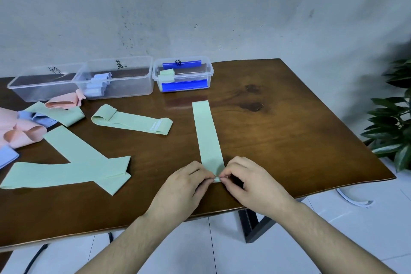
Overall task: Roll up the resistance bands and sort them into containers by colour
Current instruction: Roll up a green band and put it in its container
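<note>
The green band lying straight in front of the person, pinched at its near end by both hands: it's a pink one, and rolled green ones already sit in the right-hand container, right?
Not quite: the band both hands pinch is green, not pink, as the head view shows. The left hand and right hand pinch its near end, and rolled green bands do sit in the right-hand container.

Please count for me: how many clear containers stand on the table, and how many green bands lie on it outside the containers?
Clear containers: 3
Green bands outside them: 5 (the left hand and right hand pinch one)
Total: 8
</note>
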Available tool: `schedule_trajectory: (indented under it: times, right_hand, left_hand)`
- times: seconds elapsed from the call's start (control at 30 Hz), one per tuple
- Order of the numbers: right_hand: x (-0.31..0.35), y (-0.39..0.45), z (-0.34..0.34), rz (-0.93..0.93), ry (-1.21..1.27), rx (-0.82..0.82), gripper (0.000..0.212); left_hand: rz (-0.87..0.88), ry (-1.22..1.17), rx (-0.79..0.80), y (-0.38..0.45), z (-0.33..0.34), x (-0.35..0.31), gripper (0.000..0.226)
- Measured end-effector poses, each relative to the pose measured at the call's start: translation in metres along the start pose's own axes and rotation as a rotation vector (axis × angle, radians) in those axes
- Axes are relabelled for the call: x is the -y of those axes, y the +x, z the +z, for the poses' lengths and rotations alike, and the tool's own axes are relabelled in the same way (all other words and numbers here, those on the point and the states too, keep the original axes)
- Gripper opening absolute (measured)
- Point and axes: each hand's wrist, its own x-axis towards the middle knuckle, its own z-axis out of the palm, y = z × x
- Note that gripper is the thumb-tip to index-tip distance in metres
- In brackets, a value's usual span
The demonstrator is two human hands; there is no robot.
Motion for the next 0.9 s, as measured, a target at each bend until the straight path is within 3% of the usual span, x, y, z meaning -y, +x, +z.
schedule_trajectory:
  times: [0.2, 0.6, 0.9]
  right_hand:
    - [0.0011, -0.0007, 0.0014, 0.009, -0.031, -0.016, 0.011]
    - [0.0005, 0.0023, 0.0016, 0.0, -0.164, 0.007, 0.019]
    - [-0.0015, 0.0024, 0.0055, -0.022, -0.172, -0.055, 0.02]
  left_hand:
    - [-0.043, -0.015, -0.019, 0.0013, 0.0015, 0.0035, 0.013]
    - [-0.092, -0.005, -0.078, 0.0035, 0.0021, -0.0013, 0.008]
    - [0.041, 0.09, -0.06, 0.0014, 0.0021, 0.0011, 0.011]
